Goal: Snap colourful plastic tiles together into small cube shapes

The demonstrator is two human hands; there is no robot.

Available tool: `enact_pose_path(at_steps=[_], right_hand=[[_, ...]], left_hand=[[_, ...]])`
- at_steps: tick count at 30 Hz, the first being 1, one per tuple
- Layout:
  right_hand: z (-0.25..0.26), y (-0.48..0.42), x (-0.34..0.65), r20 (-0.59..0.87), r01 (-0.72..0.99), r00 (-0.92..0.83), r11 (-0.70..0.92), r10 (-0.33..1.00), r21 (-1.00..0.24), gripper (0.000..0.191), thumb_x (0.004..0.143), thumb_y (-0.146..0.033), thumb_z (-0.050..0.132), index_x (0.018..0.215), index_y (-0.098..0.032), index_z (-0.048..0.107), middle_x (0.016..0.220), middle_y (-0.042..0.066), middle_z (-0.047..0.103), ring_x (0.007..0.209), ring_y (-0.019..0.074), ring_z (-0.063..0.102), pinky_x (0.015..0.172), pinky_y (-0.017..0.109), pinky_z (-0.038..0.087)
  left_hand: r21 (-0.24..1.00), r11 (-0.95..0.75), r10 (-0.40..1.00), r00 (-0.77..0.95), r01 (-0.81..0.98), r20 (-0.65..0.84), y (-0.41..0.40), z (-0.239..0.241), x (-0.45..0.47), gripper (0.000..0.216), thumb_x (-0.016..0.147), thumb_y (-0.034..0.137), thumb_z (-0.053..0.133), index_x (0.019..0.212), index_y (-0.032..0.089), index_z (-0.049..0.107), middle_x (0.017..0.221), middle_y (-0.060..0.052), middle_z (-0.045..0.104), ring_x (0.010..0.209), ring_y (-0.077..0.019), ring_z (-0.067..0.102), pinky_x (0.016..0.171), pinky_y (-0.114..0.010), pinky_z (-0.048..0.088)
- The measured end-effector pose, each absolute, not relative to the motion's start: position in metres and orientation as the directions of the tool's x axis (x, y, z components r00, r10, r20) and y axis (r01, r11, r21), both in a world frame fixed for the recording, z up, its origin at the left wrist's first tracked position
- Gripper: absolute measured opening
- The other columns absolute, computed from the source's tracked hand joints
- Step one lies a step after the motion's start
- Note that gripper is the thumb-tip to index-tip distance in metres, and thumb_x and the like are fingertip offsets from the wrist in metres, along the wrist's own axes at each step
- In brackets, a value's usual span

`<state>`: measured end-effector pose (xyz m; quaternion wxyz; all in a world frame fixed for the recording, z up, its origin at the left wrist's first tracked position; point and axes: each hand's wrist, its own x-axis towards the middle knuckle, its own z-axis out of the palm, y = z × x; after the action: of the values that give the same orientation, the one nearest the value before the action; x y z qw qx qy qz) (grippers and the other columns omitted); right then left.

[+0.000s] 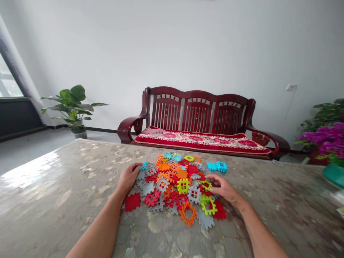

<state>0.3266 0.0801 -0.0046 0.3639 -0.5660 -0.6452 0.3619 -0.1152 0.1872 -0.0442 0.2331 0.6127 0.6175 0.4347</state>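
Observation:
A loose pile of flat plastic interlocking tiles with notched edges lies between my hands. At the pile's left edge, my left hand (130,176) has its fingers closed at a small blue tile (144,165), which shows past the fingertips. On the right side, my right hand (223,187) is open, thumb and fingers apart, beside a lime-green window tile (206,185). Below that hand are a lime-green frame tile (208,205) and a red tile (220,210). An orange frame tile (188,213) and a solid red tile (132,202) lie at the pile's near side.
Two blue tiles (221,167) lie apart beyond my right hand. A grey tile (277,163) sits farther right on the patterned tabletop (67,186). Behind the table stands a dark red wooden bench (197,111). Purple flowers in a teal pot (334,175) are at the right.

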Motion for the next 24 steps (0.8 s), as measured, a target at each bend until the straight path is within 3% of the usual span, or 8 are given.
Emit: enact_pose_path(at_steps=[6,10,19,24], right_hand=[[-0.007,0.083,0.328,0.015,0.479,-0.212,0.117,0.977,-0.870,0.063,0.066,-0.025,0.068,0.128,-0.023,0.058,0.127,0.006,0.065,0.115,0.0257,0.059,0.102,0.040,0.043],[-0.010,0.086,0.325,0.040,0.511,-0.181,0.129,0.983,-0.850,0.074,0.063,-0.028,0.075,0.134,-0.025,0.055,0.135,0.006,0.060,0.120,0.0272,0.056,0.105,0.041,0.041],[-0.028,0.098,0.318,0.140,0.486,0.039,0.103,0.989,-0.868,0.042,0.070,-0.040,0.070,0.106,-0.019,0.072,0.097,0.007,0.075,0.084,0.0250,0.067,0.081,0.040,0.053],[-0.032,0.100,0.319,0.284,0.494,0.059,0.219,0.957,-0.842,0.031,0.071,-0.035,0.069,0.098,-0.022,0.076,0.105,0.008,0.074,0.099,0.0260,0.066,0.094,0.042,0.050]], left_hand=[[0.801,-0.139,0.958,-0.125,0.583,0.257,0.195,-0.046,-0.116,0.031,0.078,0.042,0.053,0.094,0.024,0.073,0.089,-0.001,0.076,0.085,-0.0215,0.068,0.079,-0.028,0.051],[0.745,-0.112,0.962,-0.115,0.658,0.247,0.199,-0.044,-0.116,0.030,0.081,0.039,0.051,0.096,0.025,0.073,0.096,0.000,0.076,0.090,-0.0200,0.068,0.082,-0.026,0.049],[0.678,-0.055,0.971,-0.120,0.733,0.208,0.203,-0.042,-0.116,0.029,0.084,0.034,0.050,0.099,0.027,0.073,0.099,0.002,0.076,0.093,-0.0186,0.068,0.082,-0.025,0.048],[0.666,-0.048,0.974,-0.114,0.744,0.197,0.200,-0.038,-0.114,0.029,0.086,0.034,0.048,0.101,0.027,0.073,0.102,0.002,0.075,0.096,-0.0184,0.067,0.085,-0.025,0.047]])
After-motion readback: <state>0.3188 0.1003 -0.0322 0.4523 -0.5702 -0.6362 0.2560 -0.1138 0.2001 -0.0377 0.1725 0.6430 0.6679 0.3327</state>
